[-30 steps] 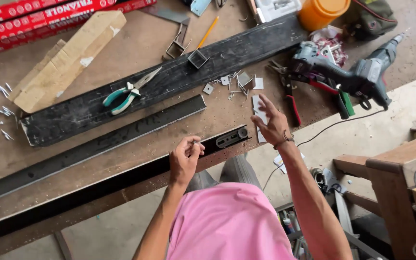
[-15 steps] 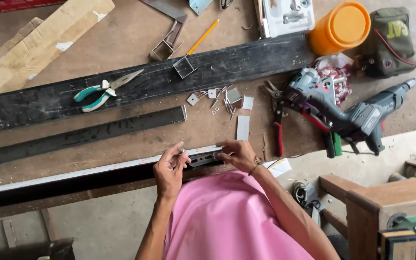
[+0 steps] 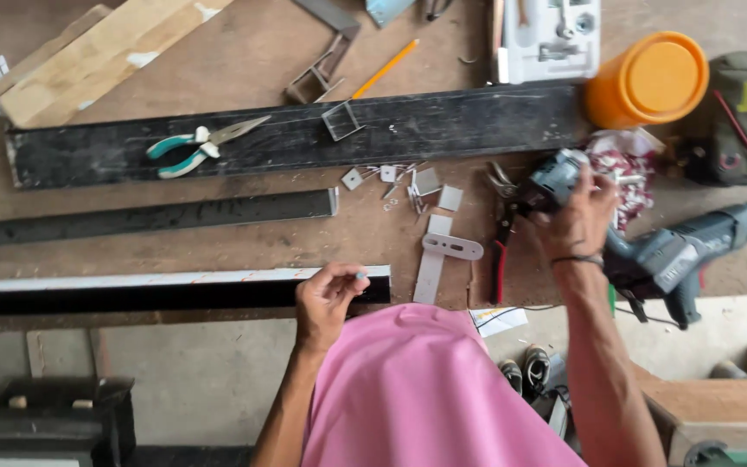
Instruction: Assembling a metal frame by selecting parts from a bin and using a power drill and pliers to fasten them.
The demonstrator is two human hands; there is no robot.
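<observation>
My left hand (image 3: 328, 298) is pinched shut on a small metal piece and rests on the right end of a long black channel with a pale top edge (image 3: 175, 292) at the bench's front edge. My right hand (image 3: 577, 218) is out to the right, closed around the grey front end of a power drill (image 3: 685, 246) that lies on the bench. Between my hands lie a flat pale metal strip with a rounded bracket (image 3: 447, 246) and red-handled pliers (image 3: 501, 242). Small square metal plates (image 3: 425, 182) are scattered just beyond them.
A wide black bar (image 3: 443, 130) carries teal-handled pliers (image 3: 196, 147) and a small square frame. A narrower black bar (image 3: 149, 216) lies in front of it. Behind are a wooden board (image 3: 105, 52), pencil (image 3: 382, 69), white tray (image 3: 551, 39), orange container (image 3: 646, 79) and green pouch (image 3: 741, 117).
My right hand left the channel's end beside my left hand and moved right onto the drill. My left hand stayed at the channel's end. The view shifted slightly.
</observation>
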